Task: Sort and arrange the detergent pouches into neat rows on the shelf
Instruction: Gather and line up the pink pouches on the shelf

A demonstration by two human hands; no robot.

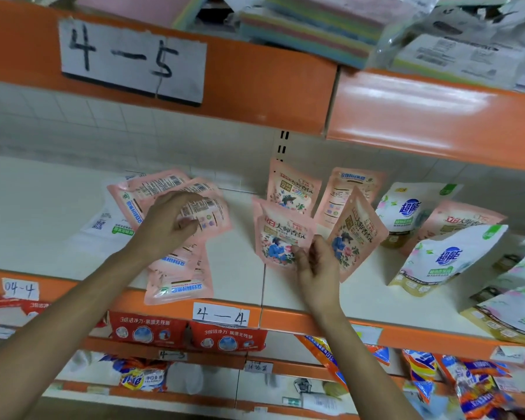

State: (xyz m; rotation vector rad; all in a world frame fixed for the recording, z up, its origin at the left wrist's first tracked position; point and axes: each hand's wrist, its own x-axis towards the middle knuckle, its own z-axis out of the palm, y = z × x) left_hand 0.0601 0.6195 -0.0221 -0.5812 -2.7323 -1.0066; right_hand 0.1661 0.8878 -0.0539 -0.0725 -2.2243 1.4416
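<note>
Right, we're at the shelf (pixel 240 286) tagged with the paper label 4-4 (pixel 221 318), and both hands are on the pink detergent stock. The left hand (pixel 170 225) is down on the flat pile of pink pouches (pixel 176 280), which lies fanned out, backs up, at the left of the shelf with its lowest pouch poking over the orange front edge; the fingers curl over the topmost pouch and the thumb tucks in beneath it. Half under that pile lies a flat white pouch (pixel 103 225). Over to the right hand (pixel 315 265): it pinches the lower right corner of the front pink pouch (pixel 281 237), which stands upright, face forward, near the middle of the shelf. Just beside it, touching the hand's far side, a leaning pink pouch (pixel 359 234) tilts to the left. Behind them two more pink pouches stand against the back wall, one face out (pixel 291 189), one back out (pixel 346 189). Further right stand two white pouches (pixel 446 262), blue logos showing, with another pink pouch (pixel 461 222) between them. Up top, the higher shelf's orange front carries the label 4-5 (pixel 131 59).
</note>
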